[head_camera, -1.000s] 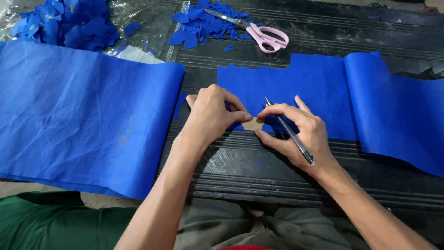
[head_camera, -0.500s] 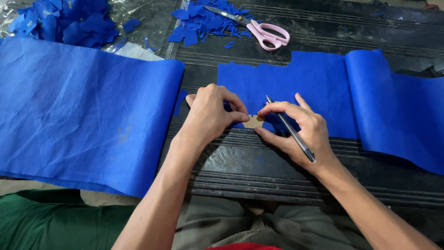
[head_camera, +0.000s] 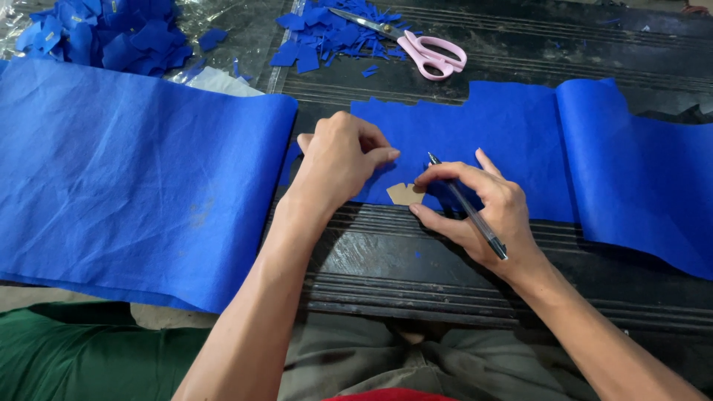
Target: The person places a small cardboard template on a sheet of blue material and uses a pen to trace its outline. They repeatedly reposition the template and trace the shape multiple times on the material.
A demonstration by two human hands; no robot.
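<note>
A long strip of blue fabric (head_camera: 141, 163) lies across a dark ribbed table (head_camera: 416, 260). My left hand (head_camera: 338, 160) rests curled on the fabric near its lower edge, fingertips beside a small tan cardboard template (head_camera: 405, 194). My right hand (head_camera: 483, 204) holds a dark pen (head_camera: 468, 208) between its fingers, and its thumb and forefinger touch the right side of the template. The template lies at the fabric's edge between the two hands.
Pink-handled scissors (head_camera: 416, 46) lie at the back on a scatter of blue fabric scraps (head_camera: 327, 37). A heap of cut blue pieces (head_camera: 104, 33) sits at the back left. The fabric's right part (head_camera: 639, 171) rolls over the table.
My hands have stayed over the template with only a slight shift. The tan template shows more between the fingers now than a second ago.
</note>
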